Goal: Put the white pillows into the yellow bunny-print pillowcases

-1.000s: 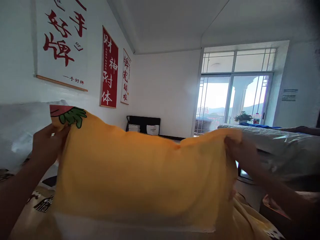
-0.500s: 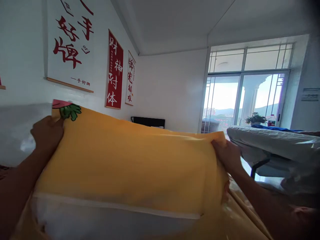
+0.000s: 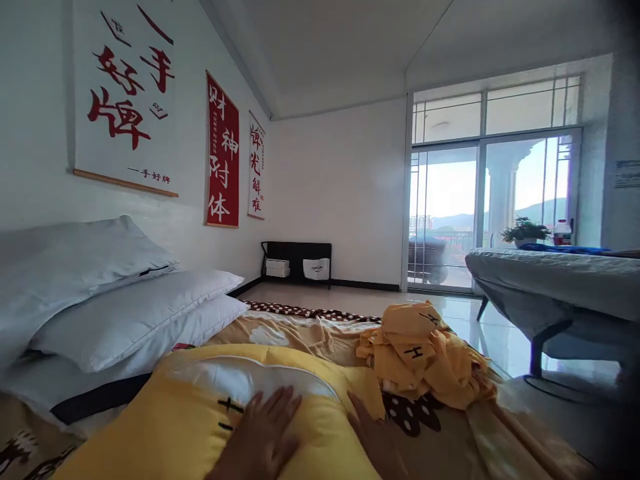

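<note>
- Head view: a plump pillow in a yellow cloth case [image 3: 200,413] lies flat on the patterned beige bed cover [image 3: 310,333], close in front of the person, its white filling showing at the open end.
- The left hand [image 3: 260,440] lies palm-down on top of the pillow, fingers spread and loose, gripping nothing; it looks set that way to press the case flat.
- The right hand [image 3: 373,437] rests open against the pillow's right edge, fingers straight, holding nothing either, likely steadying that side.
- So the pillow sits directly under and between both hands.
- A crumpled heap of yellow fabric with black marks [image 3: 420,360] lies on the cover just beyond the right hand, apart from it.
- Stacked bare white pillows [image 3: 115,307] lean by the wall to the left.
- A grey plastic-covered sofa [image 3: 550,287] stands well apart, right.
</note>
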